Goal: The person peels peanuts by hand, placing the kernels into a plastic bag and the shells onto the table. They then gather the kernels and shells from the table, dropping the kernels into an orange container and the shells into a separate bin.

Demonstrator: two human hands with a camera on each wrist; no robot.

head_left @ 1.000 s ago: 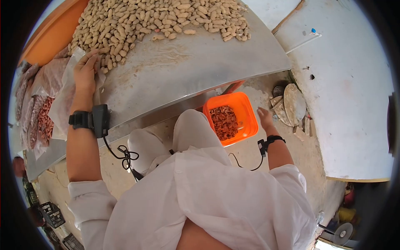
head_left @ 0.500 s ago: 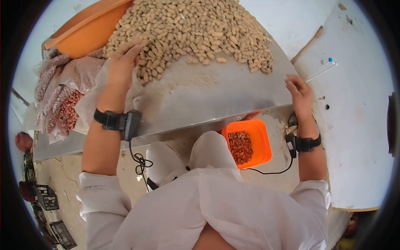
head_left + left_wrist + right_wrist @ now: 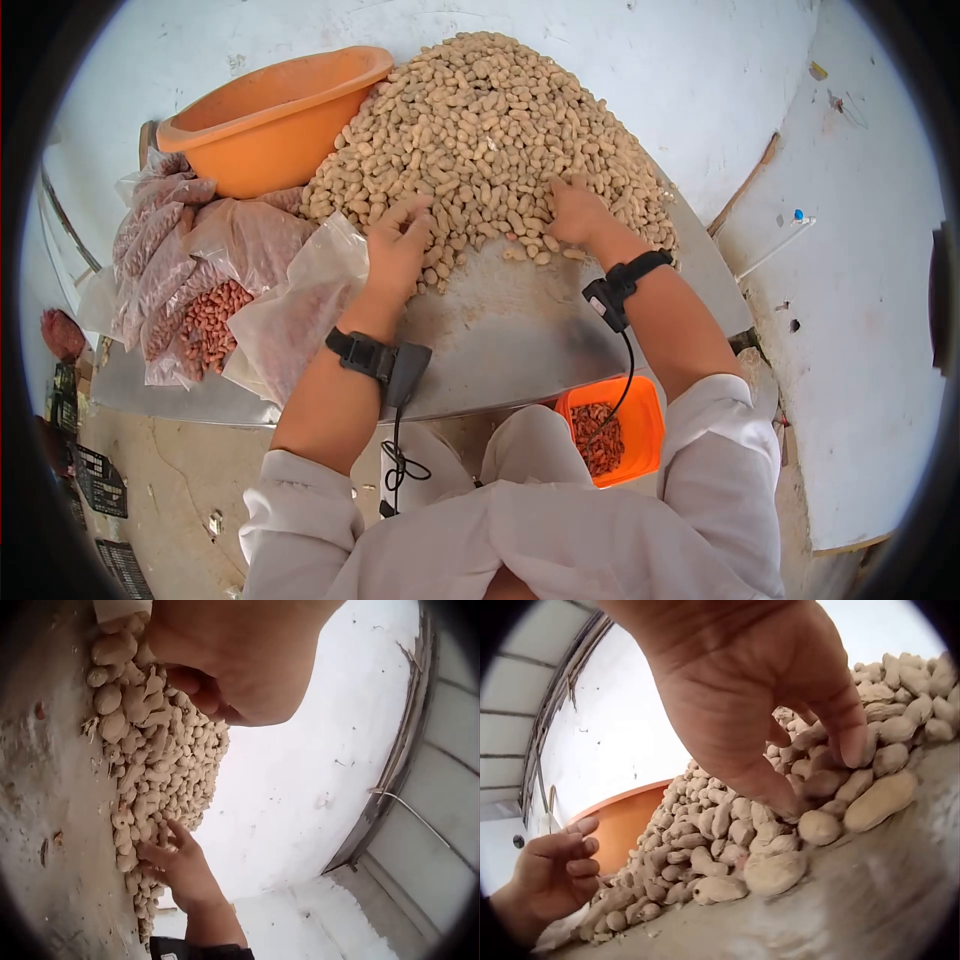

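Note:
Unshelled peanuts (image 3: 490, 130) lie in a large heap on the metal table (image 3: 500, 330). My right hand (image 3: 582, 213) is at the heap's front edge; the right wrist view shows its spread fingers (image 3: 851, 742) touching peanuts. By the heap's left front edge, my left hand (image 3: 398, 245) hovers with loosely bent fingers. No object is visible in it, though its palm is partly hidden in the left wrist view. Just left of that hand lies a clear plastic bag (image 3: 310, 300), near bags of reddish kernels (image 3: 215, 320).
An orange basin (image 3: 270, 120) stands behind the bags, against the white wall (image 3: 640, 60). Below the table's front edge is an orange bucket (image 3: 645, 430) holding reddish pieces, beside the person's knees. Black crates (image 3: 100, 482) are on the floor at lower left.
My right hand has risen from beside the bucket, over the table's right side, to the peanuts. My left hand remains near the heap's left edge, now away from the bag. The head view has shifted.

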